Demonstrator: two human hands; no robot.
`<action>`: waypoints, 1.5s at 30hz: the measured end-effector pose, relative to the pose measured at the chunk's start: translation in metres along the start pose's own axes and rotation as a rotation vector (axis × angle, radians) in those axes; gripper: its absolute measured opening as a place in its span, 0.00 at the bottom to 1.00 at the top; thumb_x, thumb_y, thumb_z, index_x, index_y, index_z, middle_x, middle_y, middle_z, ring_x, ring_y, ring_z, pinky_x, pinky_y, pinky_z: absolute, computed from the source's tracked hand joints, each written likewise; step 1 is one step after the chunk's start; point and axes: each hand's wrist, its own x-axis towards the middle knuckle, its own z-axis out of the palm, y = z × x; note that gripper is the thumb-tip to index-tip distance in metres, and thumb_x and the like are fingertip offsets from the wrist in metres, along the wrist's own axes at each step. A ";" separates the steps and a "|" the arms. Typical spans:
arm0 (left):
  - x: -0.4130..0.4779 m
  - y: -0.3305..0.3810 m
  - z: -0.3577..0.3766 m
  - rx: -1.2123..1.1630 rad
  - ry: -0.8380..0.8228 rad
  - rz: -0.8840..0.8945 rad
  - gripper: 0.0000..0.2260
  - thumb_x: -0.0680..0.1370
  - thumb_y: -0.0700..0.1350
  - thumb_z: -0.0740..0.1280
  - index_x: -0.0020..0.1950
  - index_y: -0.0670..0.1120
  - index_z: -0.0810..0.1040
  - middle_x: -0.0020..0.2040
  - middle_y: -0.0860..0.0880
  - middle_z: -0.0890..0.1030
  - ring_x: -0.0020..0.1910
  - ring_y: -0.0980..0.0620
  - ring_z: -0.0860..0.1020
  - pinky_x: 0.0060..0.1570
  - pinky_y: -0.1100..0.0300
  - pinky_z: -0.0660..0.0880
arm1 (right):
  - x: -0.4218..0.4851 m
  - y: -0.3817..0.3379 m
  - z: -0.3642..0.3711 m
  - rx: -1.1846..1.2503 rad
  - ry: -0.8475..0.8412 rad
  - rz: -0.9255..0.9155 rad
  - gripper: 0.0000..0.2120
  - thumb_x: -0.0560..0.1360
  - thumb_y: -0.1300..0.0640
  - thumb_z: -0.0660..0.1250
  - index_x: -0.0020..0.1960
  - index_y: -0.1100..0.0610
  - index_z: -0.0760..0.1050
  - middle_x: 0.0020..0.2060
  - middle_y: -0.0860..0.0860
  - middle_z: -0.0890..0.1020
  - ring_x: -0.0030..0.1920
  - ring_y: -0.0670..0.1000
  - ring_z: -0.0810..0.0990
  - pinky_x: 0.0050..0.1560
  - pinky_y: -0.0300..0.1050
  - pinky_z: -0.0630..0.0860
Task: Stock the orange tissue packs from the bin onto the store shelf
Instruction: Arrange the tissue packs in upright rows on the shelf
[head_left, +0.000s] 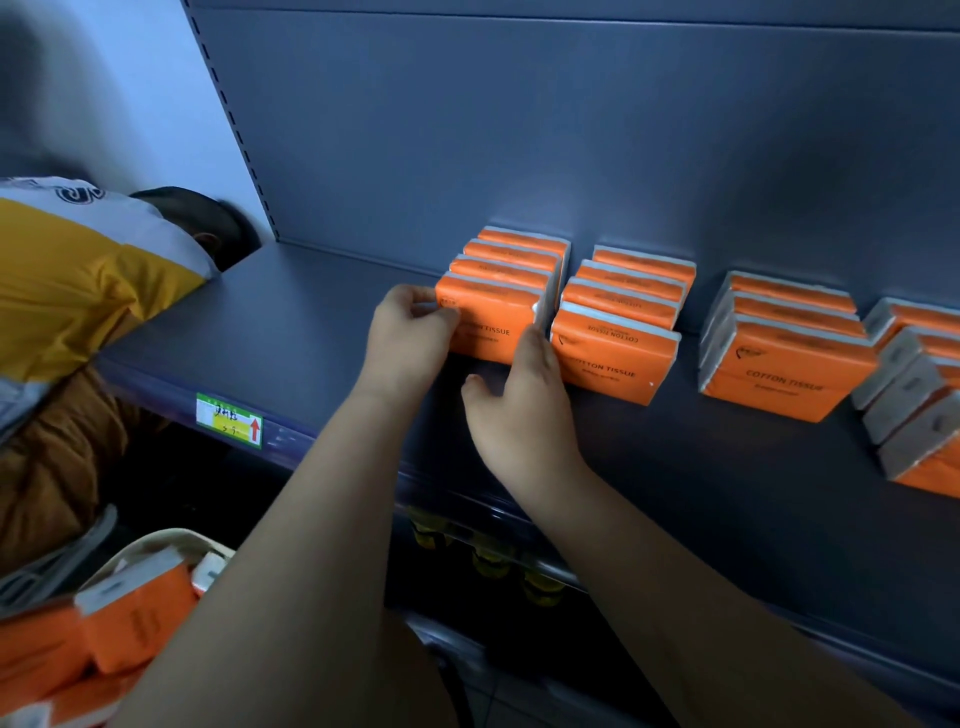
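Cream plastic bin (171, 543), at seven o'clock, holds more orange film-wrapped tissue packs (137, 613). Left hand (410, 332) pinches the upper-left corner of the front orange tissue pack (493, 322), which stands upright at the head of the leftmost row on the grey metal shelf (291, 322). Right hand (524, 400), fingers straight, presses the same pack's right edge, in the gap beside the neighbouring row (618, 332). Risk: uneven pressure may skew the pack, topple the packs behind, or nudge that neighbouring row at two o'clock. Wrapper glossy, printed "COTTON TISSUE", white ends.
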 end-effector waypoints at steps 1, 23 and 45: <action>-0.001 0.001 0.001 0.011 0.000 -0.003 0.17 0.70 0.49 0.68 0.58 0.49 0.79 0.54 0.47 0.84 0.54 0.47 0.84 0.61 0.42 0.80 | -0.001 -0.001 -0.001 0.011 -0.010 0.007 0.37 0.79 0.54 0.69 0.82 0.63 0.56 0.79 0.56 0.63 0.79 0.53 0.61 0.73 0.33 0.55; -0.245 -0.017 -0.174 1.168 0.548 0.235 0.37 0.76 0.67 0.59 0.78 0.45 0.70 0.78 0.44 0.72 0.80 0.40 0.64 0.77 0.39 0.60 | -0.142 -0.124 -0.011 -0.180 -0.266 -0.625 0.35 0.80 0.39 0.52 0.79 0.60 0.66 0.78 0.57 0.68 0.77 0.57 0.65 0.77 0.55 0.62; -0.240 -0.195 -0.289 0.982 0.469 -0.313 0.26 0.80 0.53 0.68 0.73 0.42 0.70 0.73 0.40 0.73 0.73 0.37 0.70 0.68 0.43 0.68 | -0.163 -0.085 0.198 -0.614 -0.989 -0.448 0.29 0.79 0.46 0.65 0.76 0.53 0.65 0.70 0.55 0.70 0.68 0.61 0.74 0.65 0.60 0.75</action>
